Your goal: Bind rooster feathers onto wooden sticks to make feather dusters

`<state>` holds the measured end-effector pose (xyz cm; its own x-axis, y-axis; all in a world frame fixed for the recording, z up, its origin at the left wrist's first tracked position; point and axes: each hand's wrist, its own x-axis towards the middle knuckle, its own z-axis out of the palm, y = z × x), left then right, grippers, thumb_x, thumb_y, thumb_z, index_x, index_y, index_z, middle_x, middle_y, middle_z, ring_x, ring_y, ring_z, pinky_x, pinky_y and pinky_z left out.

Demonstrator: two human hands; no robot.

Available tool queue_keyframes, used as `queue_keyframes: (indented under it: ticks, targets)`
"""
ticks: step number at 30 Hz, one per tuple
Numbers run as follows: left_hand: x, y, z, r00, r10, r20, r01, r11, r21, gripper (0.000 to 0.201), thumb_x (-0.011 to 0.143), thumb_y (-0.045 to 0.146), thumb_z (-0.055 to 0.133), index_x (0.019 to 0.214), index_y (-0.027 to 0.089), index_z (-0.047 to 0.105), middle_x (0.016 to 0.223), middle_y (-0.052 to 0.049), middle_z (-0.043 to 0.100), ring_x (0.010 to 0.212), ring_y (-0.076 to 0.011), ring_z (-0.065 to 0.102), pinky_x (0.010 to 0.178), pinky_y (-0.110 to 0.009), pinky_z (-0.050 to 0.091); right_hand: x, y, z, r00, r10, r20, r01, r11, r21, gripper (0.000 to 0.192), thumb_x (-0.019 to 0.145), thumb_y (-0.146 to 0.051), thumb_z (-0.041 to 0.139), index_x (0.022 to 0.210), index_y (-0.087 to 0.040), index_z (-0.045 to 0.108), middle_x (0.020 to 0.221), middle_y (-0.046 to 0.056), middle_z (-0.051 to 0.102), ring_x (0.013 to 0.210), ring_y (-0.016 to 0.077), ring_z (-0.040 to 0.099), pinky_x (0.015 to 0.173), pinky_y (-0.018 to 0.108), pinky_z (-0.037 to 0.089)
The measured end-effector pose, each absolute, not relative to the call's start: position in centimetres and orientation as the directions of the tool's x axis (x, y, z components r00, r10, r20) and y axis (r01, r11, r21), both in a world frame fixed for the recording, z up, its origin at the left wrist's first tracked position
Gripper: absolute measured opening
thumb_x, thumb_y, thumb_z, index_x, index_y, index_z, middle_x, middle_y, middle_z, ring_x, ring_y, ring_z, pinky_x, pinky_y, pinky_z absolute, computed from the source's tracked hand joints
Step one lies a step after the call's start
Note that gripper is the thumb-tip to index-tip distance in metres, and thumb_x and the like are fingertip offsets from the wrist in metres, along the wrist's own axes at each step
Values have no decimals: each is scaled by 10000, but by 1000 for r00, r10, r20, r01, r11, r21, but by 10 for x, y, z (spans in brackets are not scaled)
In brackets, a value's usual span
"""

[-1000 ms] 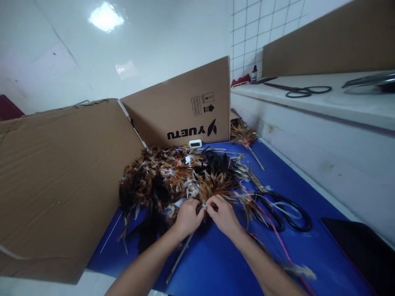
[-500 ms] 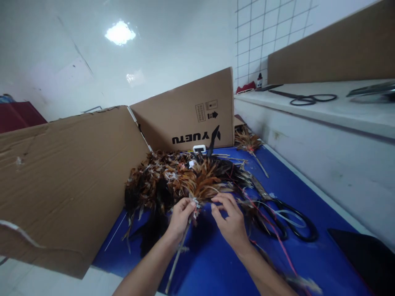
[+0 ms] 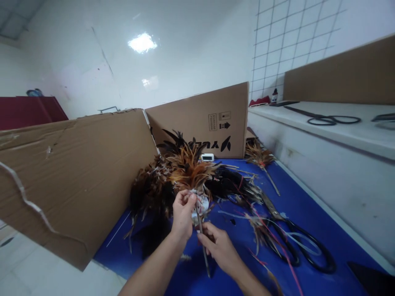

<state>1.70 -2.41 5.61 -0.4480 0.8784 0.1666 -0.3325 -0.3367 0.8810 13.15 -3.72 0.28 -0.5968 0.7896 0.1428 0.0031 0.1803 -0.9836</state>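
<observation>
My left hand [image 3: 182,213] pinches the white wrapped base of a feather bunch [image 3: 189,166], brown and black, raised upright above the blue table mat [image 3: 308,213]. A thin stick [image 3: 202,242] runs down from that bunch, and my right hand [image 3: 218,246] grips it just below my left hand. Behind the two hands lies a pile of loose dark and brown feathers [image 3: 151,193] on the mat.
Large black scissors [image 3: 300,246] lie right of my hands among red and pale strings. Cardboard sheets [image 3: 77,172] wall the left; a printed box [image 3: 210,119] stands behind. Another feather bunch [image 3: 261,155] lies far right. A white ledge [image 3: 333,127] carries scissors.
The feather bunch has been lifted out of the pile and turned upright. My right hand dropped from the feathers to the stick. The camera has tilted upward.
</observation>
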Motion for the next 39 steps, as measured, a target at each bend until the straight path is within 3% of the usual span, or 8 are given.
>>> queue_keyframes:
  ticks: [8,12,17,27,32,39]
  targets:
    - [15,-18,53,-363,924,123,-474,-297,829,304,762,403,605,944,168,542,859,-31,623,778,-133,611,727,-259,476,136,-35,8,-663,744,91,-32,93,-995,179,831,-356,460,822,-185,512,682,-9,625,481,79,465,439,190,343]
    - [11,-13,49,-203,979,9,-602,-132,788,444,811,507,482,991,120,605,940,-103,648,852,-193,622,763,-310,488,136,-35,8,-703,706,89,-73,53,-996,213,831,-377,472,890,-174,499,688,-1,624,470,70,451,444,190,353]
    - [11,-14,52,-34,998,55,-729,-62,681,430,863,435,433,1060,94,606,1070,-135,625,984,-207,586,830,-308,467,134,-32,0,-754,651,85,-105,9,-994,257,836,-413,480,895,-163,489,683,6,619,460,61,444,437,187,356]
    - [3,-13,42,150,988,44,-733,81,676,434,863,421,431,1062,62,572,819,-91,583,641,-146,584,557,-255,490,132,-28,-8,-787,612,79,-143,-56,-988,303,837,-448,489,907,-154,488,668,14,619,454,54,427,427,177,342]
    - [-1,-12,37,171,982,78,-764,82,639,340,845,388,491,984,86,567,690,-1,455,430,-25,373,367,-146,301,130,-27,-12,-790,613,15,-69,-65,-995,341,841,-478,463,889,-142,503,670,28,628,445,53,443,425,178,341]
    - [-9,-9,31,62,998,8,-751,41,659,331,801,410,563,904,97,540,632,38,388,392,19,224,341,-95,128,127,-27,-16,-788,614,-57,79,9,-997,333,817,-471,489,839,-142,534,616,1,587,427,62,444,386,174,311]
